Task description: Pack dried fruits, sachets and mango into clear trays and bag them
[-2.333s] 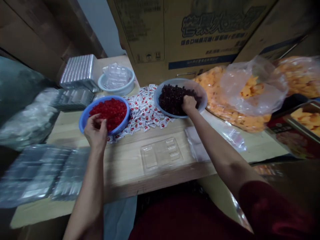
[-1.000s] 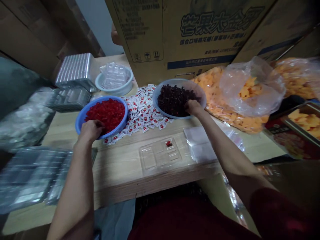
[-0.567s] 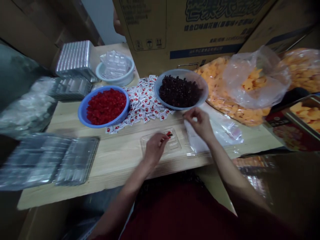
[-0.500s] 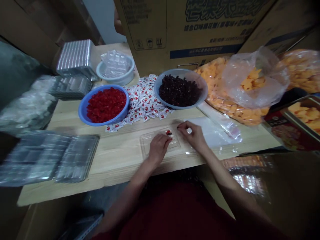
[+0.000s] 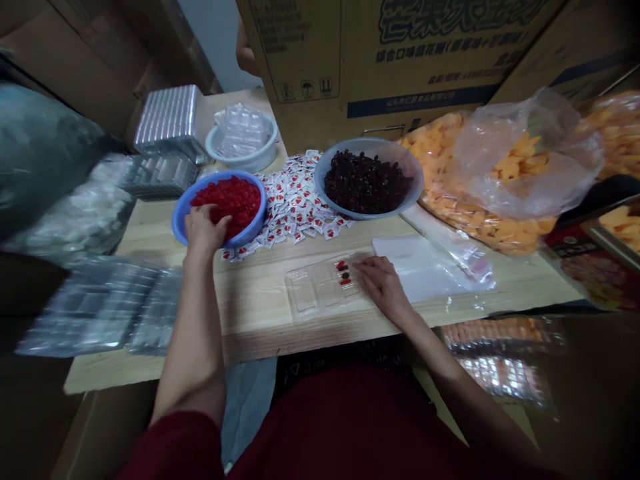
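Observation:
My left hand (image 5: pixel 204 227) reaches into the near left side of a blue bowl (image 5: pixel 179 230) of small red pieces (image 5: pixel 240 200). Its thumb and fingers are apart, and nothing shows between them. On the table in front of me lies a clear plastic tray (image 5: pixel 303 293) with compartments. A few red and dark pieces (image 5: pixel 344 273) sit in a column toward the tray's right side. My right hand (image 5: pixel 381 285) rests at that right edge, fingers closed on the rim; part of the grip is hidden.
A bowl of dark pieces (image 5: pixel 367 183) stands behind a heap of small printed sachets (image 5: pixel 300 193). Bags of orange pieces (image 5: pixel 485 220) lie right, beside flat plastic bags (image 5: pixel 425 267). Stacked clear trays (image 5: pixel 170 123) stand left, and a large carton (image 5: pixel 310 60) blocks the back.
My left hand has moved from the tray to the bowl of red pieces. More pieces now show in the tray. My right hand has come down to the tray's edge. The view has shifted slightly.

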The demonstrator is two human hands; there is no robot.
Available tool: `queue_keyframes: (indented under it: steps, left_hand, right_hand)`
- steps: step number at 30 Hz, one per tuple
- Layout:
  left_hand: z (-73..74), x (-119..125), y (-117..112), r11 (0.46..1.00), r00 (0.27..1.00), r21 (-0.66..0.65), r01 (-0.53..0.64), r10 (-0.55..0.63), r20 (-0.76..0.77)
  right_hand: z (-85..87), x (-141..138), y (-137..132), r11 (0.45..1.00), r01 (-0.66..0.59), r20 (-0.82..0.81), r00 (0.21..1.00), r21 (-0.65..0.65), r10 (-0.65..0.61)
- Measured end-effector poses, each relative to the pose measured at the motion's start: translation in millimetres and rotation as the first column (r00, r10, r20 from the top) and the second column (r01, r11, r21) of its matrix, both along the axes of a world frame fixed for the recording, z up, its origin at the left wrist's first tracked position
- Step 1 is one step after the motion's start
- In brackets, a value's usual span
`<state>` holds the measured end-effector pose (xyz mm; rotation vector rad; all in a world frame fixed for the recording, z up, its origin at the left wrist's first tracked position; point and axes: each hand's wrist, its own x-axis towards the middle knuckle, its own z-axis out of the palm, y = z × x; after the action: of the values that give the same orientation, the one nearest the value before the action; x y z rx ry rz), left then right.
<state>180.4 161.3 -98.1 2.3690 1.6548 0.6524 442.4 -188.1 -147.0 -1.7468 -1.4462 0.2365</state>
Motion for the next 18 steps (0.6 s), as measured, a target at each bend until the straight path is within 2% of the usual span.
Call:
queue_keyframes:
  steps: [2,4,7,12,15,18]
  left_hand:
    - [-9.5,-1.4,34.1,0.982,0.994,-0.190,-0.006,-0.014,-0.106]
    - [-17.1,-1.2,48.0,0.965,0.995,-0.258,0.039,-0.063,-0.083]
    - [-21.6,-4.7,46.1,0.971,0.995,-0.220,0.096,-0.091,0.035]
    - [-23.5,-18.5,36.7,0.990,0.974,-0.122,0.066,-0.038,0.221]
    - [-26.9,-23.9,38.0,0.987,0.943,-0.141,0.077,-0.026,0.333]
    - [-29.5,-25.5,39.3,0.979,0.912,-0.180,0.097,-0.015,0.410]
  right_hand:
    - [6.4,8.7,-5.0,0.998,0.063,-0.041,0.997,0.021,-0.062]
    - [8.4,15.9,-10.3,0.996,0.091,-0.053,0.994,0.005,-0.091]
    - [3.2,15.9,-18.7,0.994,0.084,-0.036,0.996,-0.069,-0.086]
    - [-10.2,-19.5,-30.9,0.984,-0.099,-0.019,0.995,-0.146,0.097]
    - [-13.8,-44.4,-36.7,0.974,-0.151,-0.006,0.988,-0.169,0.152]
    - [-16.6,-58.3,-42.2,0.977,-0.141,0.016,0.989,-0.158,0.146]
